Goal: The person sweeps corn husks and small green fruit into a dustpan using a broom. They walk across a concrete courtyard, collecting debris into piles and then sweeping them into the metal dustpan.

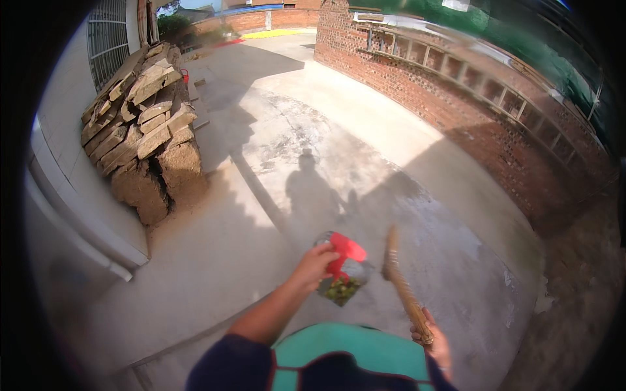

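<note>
1. Gripping a clear crinkled bag (345, 277) with a red patch, the left hand (314, 264) holds it out front, above the ground.
2. Right hand (435, 340) closed round a rough wooden stick (403, 287).
3. Smooth concrete yard (365, 156); brick wall (456, 98) right, stacked stone slabs (140, 124) left.

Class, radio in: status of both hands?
Left hand gripping red dustpan holding debris. Right hand gripping broom handle. Stacked slabs far left, concrete ahead.

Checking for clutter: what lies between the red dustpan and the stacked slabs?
Head view: only bare concrete ground lies between the dustpan and the slabs.
</note>
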Available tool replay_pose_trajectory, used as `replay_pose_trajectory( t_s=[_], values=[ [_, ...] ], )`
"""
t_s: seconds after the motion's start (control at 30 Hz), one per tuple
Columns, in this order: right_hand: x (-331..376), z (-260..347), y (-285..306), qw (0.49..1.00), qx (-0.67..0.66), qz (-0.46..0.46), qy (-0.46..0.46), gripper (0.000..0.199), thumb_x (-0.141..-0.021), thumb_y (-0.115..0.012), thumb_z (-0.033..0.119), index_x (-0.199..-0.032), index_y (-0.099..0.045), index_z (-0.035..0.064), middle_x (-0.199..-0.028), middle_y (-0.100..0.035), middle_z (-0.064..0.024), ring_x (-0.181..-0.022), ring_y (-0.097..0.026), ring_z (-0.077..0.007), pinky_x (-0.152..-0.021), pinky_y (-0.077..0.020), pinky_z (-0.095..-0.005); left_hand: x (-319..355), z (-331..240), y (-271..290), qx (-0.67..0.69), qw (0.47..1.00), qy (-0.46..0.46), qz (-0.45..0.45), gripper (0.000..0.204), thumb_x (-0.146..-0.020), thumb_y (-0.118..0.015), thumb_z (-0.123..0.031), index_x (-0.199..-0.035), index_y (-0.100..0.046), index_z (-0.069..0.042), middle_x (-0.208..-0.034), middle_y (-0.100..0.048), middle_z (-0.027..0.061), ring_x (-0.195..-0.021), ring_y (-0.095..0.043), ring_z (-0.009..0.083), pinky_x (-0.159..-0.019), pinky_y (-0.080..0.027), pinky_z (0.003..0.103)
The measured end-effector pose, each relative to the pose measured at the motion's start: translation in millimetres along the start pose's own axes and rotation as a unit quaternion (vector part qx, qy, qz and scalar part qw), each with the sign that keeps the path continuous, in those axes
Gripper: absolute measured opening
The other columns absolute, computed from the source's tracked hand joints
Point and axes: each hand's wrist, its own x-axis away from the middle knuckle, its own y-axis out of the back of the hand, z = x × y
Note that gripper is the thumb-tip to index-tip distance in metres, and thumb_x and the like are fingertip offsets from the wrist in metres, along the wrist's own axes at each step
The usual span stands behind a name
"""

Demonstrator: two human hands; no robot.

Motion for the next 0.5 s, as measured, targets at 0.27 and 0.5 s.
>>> replay_pose_trajectory(
  t_s=[0.27, 0.5],
  values=[
    [-291.2, 87.7, -55.3, 0.996, 0.080, -0.031, -0.003, 0.063, -0.082, -0.051, 0.021, -0.137, -0.022, 0.0198, -0.088, -0.050, -0.0129, -0.065, -0.051, -0.0178, -0.053, -0.0436, -0.0273, -244.6, -139.9, 98.4, 0.000, 0.990, -0.076, -0.122, 0.039, -0.079, -0.058, -0.019, -0.115, -0.049, -0.008, -0.091, -0.056, -0.0001, -0.076, -0.052, 0.0106, -0.063, -0.042, 0.031],
    [-546.2, 206.6, -182.9, 0.992, 0.077, 0.063, -0.074, 0.060, -0.083, -0.050, 0.021, -0.136, -0.022, 0.0192, -0.089, -0.050, -0.0093, -0.067, -0.051, -0.0184, -0.052, -0.0427, -0.0269, -401.4, -271.8, 188.5, 0.030, 0.965, -0.152, -0.210, 0.027, -0.078, -0.057, -0.018, -0.104, -0.056, -0.010, -0.087, -0.057, -0.0029, -0.072, -0.052, 0.0087, -0.059, -0.042, 0.028]
  ],
)
